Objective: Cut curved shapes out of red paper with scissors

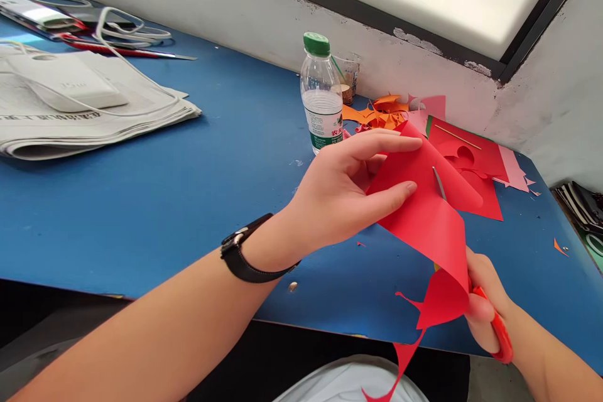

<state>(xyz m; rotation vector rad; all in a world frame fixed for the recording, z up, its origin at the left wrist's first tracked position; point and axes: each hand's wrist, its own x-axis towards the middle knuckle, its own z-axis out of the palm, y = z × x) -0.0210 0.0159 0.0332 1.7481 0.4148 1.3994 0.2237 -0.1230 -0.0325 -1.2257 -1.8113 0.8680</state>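
Note:
My left hand (348, 191), with a black watch on its wrist, pinches a folded sheet of red paper (424, 220) above the blue table (188, 182). My right hand (485, 308) is closed round the red handles of a pair of scissors (499, 333). The scissors' metal blade tip shows through the paper near its fold. The sheet hides most of the blades. A cut strip of red paper curls down from the sheet's lower edge toward my lap.
A plastic water bottle (321, 95) with a green cap stands behind my left hand. Red, pink and orange paper scraps (452, 138) lie by the wall at the right. Folded newspapers (70, 113) with a white device and cable lie at the left.

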